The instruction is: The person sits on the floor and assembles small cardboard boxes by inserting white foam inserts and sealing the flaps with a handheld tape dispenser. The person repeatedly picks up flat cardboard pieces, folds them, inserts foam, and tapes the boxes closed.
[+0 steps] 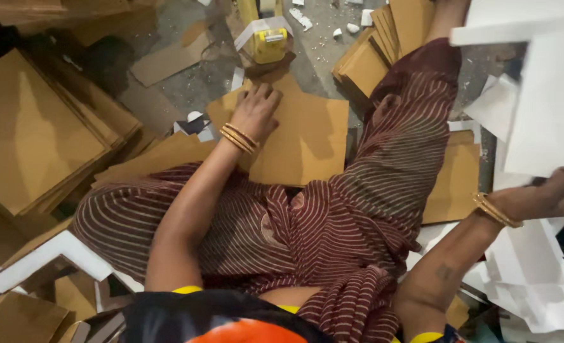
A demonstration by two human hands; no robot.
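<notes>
Two hands worked apart: the left hand (255, 113) lay flat, fingers spread, on a brown cardboard sheet (307, 140), while the right hand (539, 198) gripped a white sheet (549, 108) far rightward.

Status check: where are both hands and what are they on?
Left hand flat on brown cardboard sheet, open. Right hand gripping white sheet at far right. Yellow tape dispenser just beyond left hand, untouched.

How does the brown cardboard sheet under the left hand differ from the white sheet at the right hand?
The brown cardboard sheet lies flat on the floor; the white sheet is raised. The left hand presses the brown one with flat fingers; the right hand grips the white one's edge. Both are flat, stiff sheets.
</notes>
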